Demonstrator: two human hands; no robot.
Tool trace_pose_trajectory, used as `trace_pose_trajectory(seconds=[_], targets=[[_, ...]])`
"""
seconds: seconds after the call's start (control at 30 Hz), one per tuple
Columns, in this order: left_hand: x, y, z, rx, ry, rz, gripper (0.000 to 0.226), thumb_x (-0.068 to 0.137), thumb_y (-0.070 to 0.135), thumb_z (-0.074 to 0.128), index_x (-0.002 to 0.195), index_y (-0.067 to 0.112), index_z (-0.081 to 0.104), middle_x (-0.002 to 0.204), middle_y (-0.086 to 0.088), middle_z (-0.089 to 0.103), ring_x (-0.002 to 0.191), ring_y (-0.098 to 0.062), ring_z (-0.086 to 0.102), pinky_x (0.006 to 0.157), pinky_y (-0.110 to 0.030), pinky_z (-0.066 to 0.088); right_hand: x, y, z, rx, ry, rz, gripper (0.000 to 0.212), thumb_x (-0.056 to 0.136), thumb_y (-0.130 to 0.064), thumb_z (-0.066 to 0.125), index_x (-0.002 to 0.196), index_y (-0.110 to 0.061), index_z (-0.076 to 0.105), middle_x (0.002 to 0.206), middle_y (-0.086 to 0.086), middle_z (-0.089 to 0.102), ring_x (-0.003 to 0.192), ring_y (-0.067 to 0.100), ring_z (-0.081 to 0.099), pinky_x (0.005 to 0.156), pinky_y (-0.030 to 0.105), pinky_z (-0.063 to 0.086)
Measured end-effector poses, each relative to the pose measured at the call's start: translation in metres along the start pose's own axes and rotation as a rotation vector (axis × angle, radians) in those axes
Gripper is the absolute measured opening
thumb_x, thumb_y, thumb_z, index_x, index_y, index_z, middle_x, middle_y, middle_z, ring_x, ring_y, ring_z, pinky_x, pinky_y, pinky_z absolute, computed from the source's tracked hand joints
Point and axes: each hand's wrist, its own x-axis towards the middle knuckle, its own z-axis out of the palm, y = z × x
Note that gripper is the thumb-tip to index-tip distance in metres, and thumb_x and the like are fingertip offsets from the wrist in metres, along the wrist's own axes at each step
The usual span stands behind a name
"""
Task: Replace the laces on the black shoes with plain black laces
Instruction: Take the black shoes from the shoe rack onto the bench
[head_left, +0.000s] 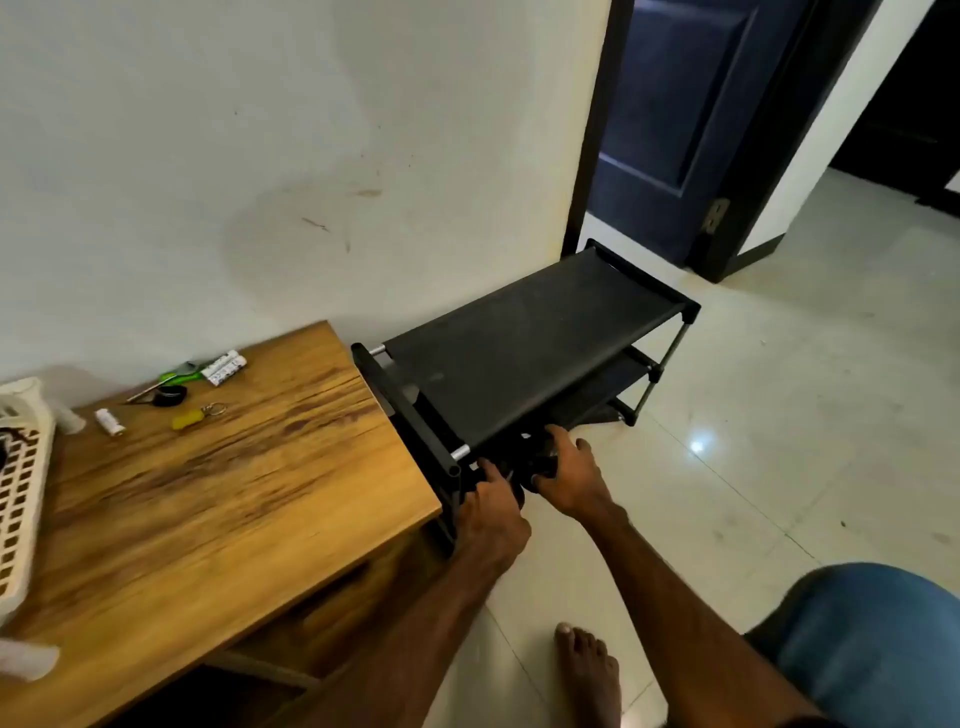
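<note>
Black and matte, the black shoes (525, 470) read to me only as a blurred dark mass under the top tier of the fabric-shelved shoe rack (519, 353), at its near end beside the wood-grain table (234, 493). I have the right hand (569, 480) curled round them, fingers above and thumb below. The left hand (491, 501) reaches in against them, but its fingertips are hidden, so I cannot tell its grip. Glossy pale floor tiles (727, 467) lie beneath.

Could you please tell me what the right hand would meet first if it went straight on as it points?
Most likely the black shoe just ahead, under the top shelf; the right hand seems to touch it, though shadow hides depth.
</note>
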Motion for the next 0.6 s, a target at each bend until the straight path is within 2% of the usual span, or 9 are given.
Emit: trace_pose_trajectory(seconds=[0.1,0.17,0.27,0.33,0.4,0.53,0.6], targets=[[0.015,-0.003,0.002,-0.092,0.046,-0.023,0.066,0.098,0.023,0.063,0.153,0.015,0.029,0.132,-0.012,0.061,0.121,-0.03,0.061,0.095,-0.037,0.053,0.013,-0.002,-0.002,-0.092,-0.032,-0.01,0.06,0.09,-0.02,0.073,0.143,-0.024,0.044,0.131,0.016,0.053,0.116,0.039,0.061,0.1,0.049,0.054],[0.021,-0.002,0.007,-0.124,0.09,-0.015,0.045,0.101,0.022,0.059,0.143,0.015,0.044,0.128,-0.012,0.063,0.119,-0.03,0.063,0.094,-0.037,0.053,0.02,-0.005,-0.001,-0.117,0.005,-0.012,0.041,0.095,-0.021,0.068,0.133,-0.018,0.053,0.128,0.016,0.06,0.112,0.037,0.063,0.098,0.049,0.054],[0.023,-0.003,0.016,-0.211,0.171,-0.009,0.029,0.102,0.012,0.054,0.131,0.011,0.054,0.121,-0.015,0.065,0.113,-0.031,0.064,0.095,-0.04,0.054,0.018,-0.009,-0.001,-0.107,0.09,-0.02,0.028,0.099,-0.02,0.064,0.125,-0.012,0.059,0.123,0.015,0.064,0.108,0.034,0.065,0.093,0.048,0.056],[0.022,-0.006,0.018,-0.274,0.183,-0.024,0.028,0.102,0.01,0.055,0.129,0.012,0.056,0.119,-0.013,0.066,0.111,-0.028,0.064,0.094,-0.04,0.056,0.01,-0.009,-0.001,-0.08,0.131,-0.016,0.026,0.1,-0.019,0.064,0.124,-0.011,0.059,0.123,0.013,0.066,0.107,0.032,0.066,0.091,0.044,0.057],[0.016,-0.008,0.015,-0.293,0.196,-0.014,0.027,0.101,0.017,0.061,0.128,0.012,0.058,0.118,-0.011,0.067,0.109,-0.026,0.066,0.09,-0.04,0.058,0.0,-0.008,-0.002,-0.076,0.162,-0.016,0.027,0.1,-0.018,0.063,0.126,-0.01,0.059,0.124,0.012,0.066,0.108,0.031,0.067,0.092,0.044,0.057],[-0.009,-0.013,0.004,-0.33,0.188,0.031,0.039,0.094,0.028,0.073,0.126,0.012,0.058,0.119,-0.008,0.067,0.11,-0.025,0.066,0.086,-0.035,0.058,-0.031,-0.011,-0.017,-0.097,0.209,-0.013,0.03,0.1,-0.021,0.064,0.128,-0.012,0.06,0.125,0.011,0.066,0.109,0.033,0.066,0.09,0.041,0.056],[-0.024,-0.015,-0.001,-0.276,0.17,0.076,0.044,0.09,0.032,0.076,0.126,0.014,0.058,0.116,-0.006,0.068,0.106,-0.024,0.067,0.078,-0.031,0.054,-0.052,-0.014,-0.027,-0.138,0.235,-0.013,0.031,0.099,-0.022,0.065,0.129,-0.013,0.061,0.125,0.011,0.067,0.108,0.033,0.066,0.088,0.039,0.054]])
